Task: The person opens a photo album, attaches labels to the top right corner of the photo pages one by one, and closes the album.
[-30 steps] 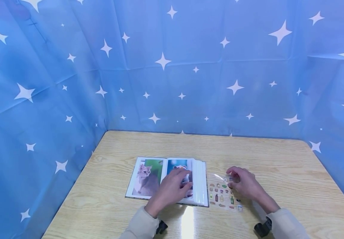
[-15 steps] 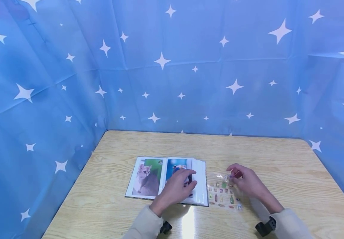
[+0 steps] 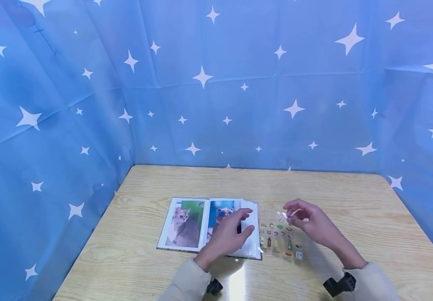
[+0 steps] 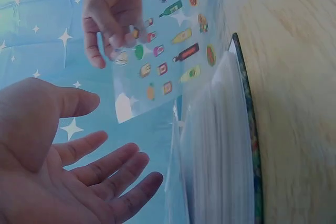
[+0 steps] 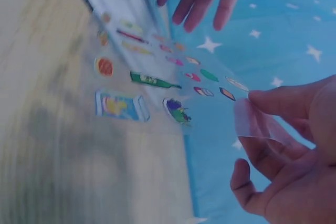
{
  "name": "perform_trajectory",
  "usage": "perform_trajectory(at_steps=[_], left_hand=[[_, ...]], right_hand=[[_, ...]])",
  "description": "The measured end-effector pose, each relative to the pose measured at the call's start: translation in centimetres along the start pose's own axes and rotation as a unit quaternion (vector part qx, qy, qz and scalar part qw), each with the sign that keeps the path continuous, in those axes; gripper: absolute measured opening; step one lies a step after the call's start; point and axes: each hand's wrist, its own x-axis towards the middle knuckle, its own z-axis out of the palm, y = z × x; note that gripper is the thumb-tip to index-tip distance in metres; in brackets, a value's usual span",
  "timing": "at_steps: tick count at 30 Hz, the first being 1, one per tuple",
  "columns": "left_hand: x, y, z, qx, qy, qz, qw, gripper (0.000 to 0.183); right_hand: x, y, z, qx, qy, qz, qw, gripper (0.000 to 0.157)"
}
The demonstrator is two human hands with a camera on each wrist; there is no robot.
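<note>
My right hand pinches one corner of a clear sticker sheet between thumb and fingers. The sheet carries several small food and bottle stickers, among them a green bottle, and hangs tilted beside the album in the left wrist view. A photo album lies spread on the table, a cat photo on its left page. Over the right page is my left hand, fingers spread and thumb apart, holding nothing. It partly hides a photo of an animal in blue glasses.
The wooden table has a blue curtain with white stars behind it and at both sides. A dark wrist camera sits at the right cuff, and another at the left.
My right hand has risen, lifting the sticker sheet's far corner so the sheet now tilts up. My left hand has shifted slightly right over the album, its fingers and thumb spread wider.
</note>
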Motion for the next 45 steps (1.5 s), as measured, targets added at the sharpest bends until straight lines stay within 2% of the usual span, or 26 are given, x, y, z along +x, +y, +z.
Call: perform_trajectory(at_steps=[5, 10, 17, 22, 26, 29, 32, 37, 40, 45], left_hand=[[0.2, 0.5, 0.2, -0.022, 0.013, -0.006, 0.9997, 0.046], [0.5, 0.9, 0.3, -0.097, 0.018, -0.025, 0.9948, 0.053], [0.8, 1.6, 0.2, -0.221, 0.008, -0.052, 0.9738, 0.061], [0.7, 1.7, 0.0, -0.278, 0.001, -0.056, 0.9591, 0.059], [0.7, 1.8, -0.2, -0.302, 0.003, -0.057, 0.9517, 0.058], [0.7, 1.8, -0.2, -0.31, 0.009, -0.067, 0.9484, 0.057], [0.7, 1.7, -0.2, -0.331, 0.014, -0.073, 0.9406, 0.055], [0.7, 1.6, -0.3, -0.37, 0.01, -0.052, 0.9277, 0.052], [0.7, 1.5, -0.3, -0.374, 0.009, -0.048, 0.9262, 0.05], [0.6, 1.4, -0.3, -0.358, 0.006, -0.065, 0.9314, 0.049]], right_hand=[[0.1, -1.3, -0.1, 0.025, -0.008, 0.001, 1.0, 0.027], [0.0, -2.4, 0.1, 0.053, -0.015, -0.012, 0.998, 0.026], [-0.1, -3.6, 0.3, 0.101, -0.026, -0.029, 0.994, 0.025], [-0.1, -3.8, 0.4, 0.158, -0.042, -0.045, 0.986, 0.026], [-0.1, -3.5, 0.7, 0.191, -0.053, -0.058, 0.978, 0.027], [-0.1, -3.3, 1.0, 0.2, -0.056, -0.064, 0.976, 0.028], [-0.1, -3.1, 1.3, 0.201, -0.052, -0.066, 0.976, 0.027], [-0.2, -2.9, 1.8, 0.202, -0.04, -0.064, 0.976, 0.026], [-0.3, -2.8, 2.2, 0.201, -0.034, -0.067, 0.977, 0.025], [-0.4, -2.8, 2.8, 0.199, -0.025, -0.078, 0.976, 0.026]])
